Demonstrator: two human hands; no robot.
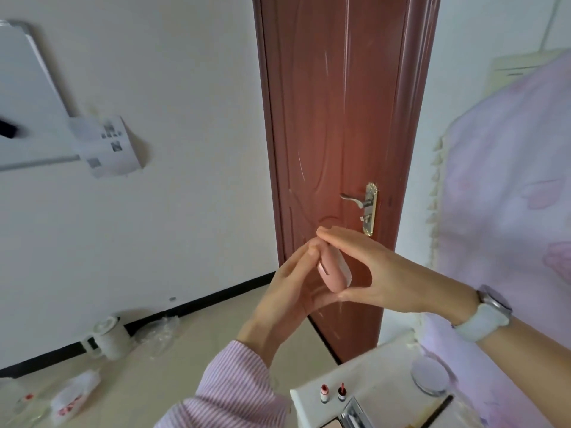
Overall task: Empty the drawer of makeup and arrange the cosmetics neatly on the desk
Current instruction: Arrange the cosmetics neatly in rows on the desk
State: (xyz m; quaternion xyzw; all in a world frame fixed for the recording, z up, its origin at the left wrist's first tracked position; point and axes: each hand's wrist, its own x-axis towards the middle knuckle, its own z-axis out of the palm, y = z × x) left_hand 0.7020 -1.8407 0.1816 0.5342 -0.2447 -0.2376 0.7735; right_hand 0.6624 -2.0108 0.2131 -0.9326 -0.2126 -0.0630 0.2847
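Pink oval compact (425, 274), glossy, white-edged, pinched between fingers (312, 251) of both hands.

This looks like a bedroom in a home. A reddish wooden door (336, 118) with a brass handle (366, 205) stands between plain white walls. Small cosmetic bottles (333, 393) sit on a white bench (383, 362), beside a floral fabric cover (506, 186).
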